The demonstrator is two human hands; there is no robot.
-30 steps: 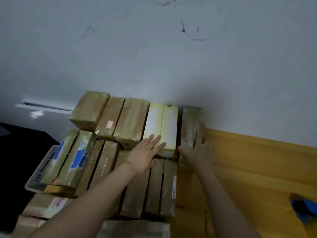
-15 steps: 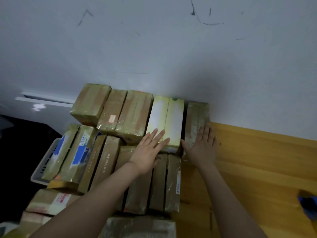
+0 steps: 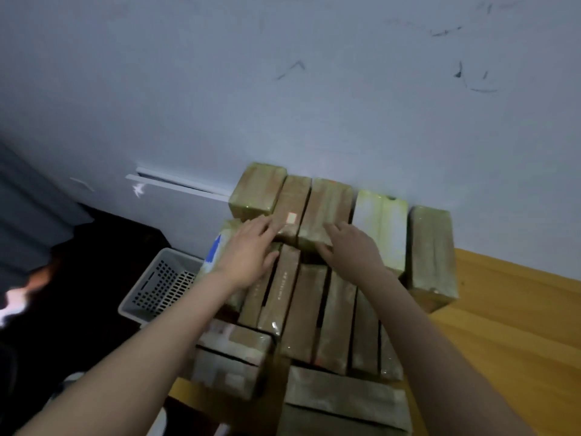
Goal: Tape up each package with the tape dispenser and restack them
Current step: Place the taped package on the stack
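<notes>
Packages (image 3: 306,309) on surface (image 3: 509,316): your left hand (image 3: 250,251), fingers straight, touches labelled package (image 3: 294,199); your right hand (image 3: 353,248) lies flat on neighbouring package (image 3: 328,201).

You face a plain, pale grey wall (image 3: 283,89) that fills the upper half of your view. Dark scuff marks (image 3: 460,72) streak it high on the right, with a fainter one near the middle. Low on the wall, to your left, a white horizontal ledge (image 3: 176,183) juts out. A yellow-orange wooden tabletop (image 3: 518,325) meets the wall at lower right. Left of it, lower down, a grey perforated plastic basket (image 3: 157,287) stands on a very dark floor (image 3: 78,309). Grey folds, perhaps a curtain (image 3: 28,199), hang at far left, above a bright blurred glare (image 3: 14,298). The light is dim.
</notes>
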